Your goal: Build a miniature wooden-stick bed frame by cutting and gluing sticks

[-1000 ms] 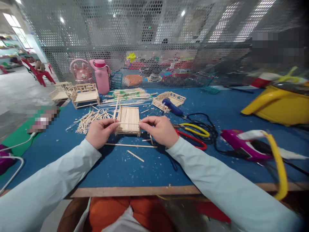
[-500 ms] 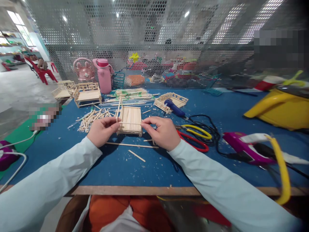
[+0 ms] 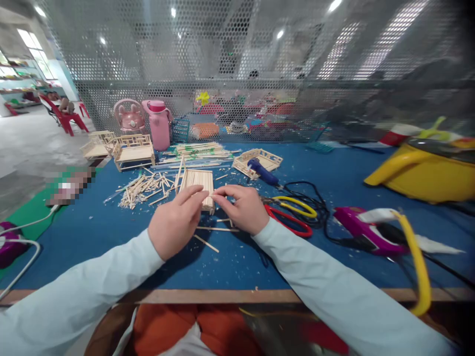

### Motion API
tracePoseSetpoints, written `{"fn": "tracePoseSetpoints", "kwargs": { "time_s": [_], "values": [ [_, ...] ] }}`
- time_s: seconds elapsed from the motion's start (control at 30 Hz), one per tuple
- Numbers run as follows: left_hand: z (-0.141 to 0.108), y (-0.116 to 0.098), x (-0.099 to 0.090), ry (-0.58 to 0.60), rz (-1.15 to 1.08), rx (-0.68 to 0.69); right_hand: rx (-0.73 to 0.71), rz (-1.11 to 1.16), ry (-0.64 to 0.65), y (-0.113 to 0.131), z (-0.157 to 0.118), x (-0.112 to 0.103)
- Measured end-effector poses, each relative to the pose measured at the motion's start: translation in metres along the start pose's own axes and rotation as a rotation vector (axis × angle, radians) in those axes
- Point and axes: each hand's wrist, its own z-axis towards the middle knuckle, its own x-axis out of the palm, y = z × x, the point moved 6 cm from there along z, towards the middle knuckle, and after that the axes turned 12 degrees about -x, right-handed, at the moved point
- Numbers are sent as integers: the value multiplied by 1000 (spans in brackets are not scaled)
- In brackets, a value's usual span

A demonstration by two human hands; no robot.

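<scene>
Pinching what looks like the end of a thin stick between thumb and forefinger of the right hand, only a sliver showing at the fingertips. Curling the left hand just beside, thumb and forefinger nearly together; cannot tell whether gripping the same stick.

At the fingertips, a small stick-built seat, its near left part hidden by the left hand, slats running near to far, thin sticks tilted up along the left side. Cannot tell whether touched by either hand.

Nearer, flat on the blue tabletop, a long stick lying crosswise and a shorter stick lying aslant.

Left of the seat, a heap of short sticks. Just right of the right hand, a hand tool with one yellow and one red grip; beyond, a blue glue gun, nose against a low stick-built tray.

Farther right, a purple tool and a yellow container.

At the far left, two stick-built benches and a pink bottle; behind, a perforated metal panel.
</scene>
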Motion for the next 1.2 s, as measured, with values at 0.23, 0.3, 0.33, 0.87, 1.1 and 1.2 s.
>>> {"fn": "tracePoseSetpoints", "kwargs": {
  "time_s": [0.23,0.3,0.33,0.87,1.1,1.2],
  "values": [
    [12,1,39,367,321,-97,-6,-7,-4,0,-1,1],
    [15,1,42,419,330,-108,-10,-10,-1,0,-1,1],
    [16,1,42,433,329,-109,-10,-12,-1,0,-1,1],
    [14,-3,22,83,99,29,124,68,-236,-22,0,-35],
    [-35,-43,16,201,-88,592,587,-333,51,-144,-3,-59],
    [-36,-42,21,222,-111,516,621,-313,203,-177,-9,-47]
  ]
}}
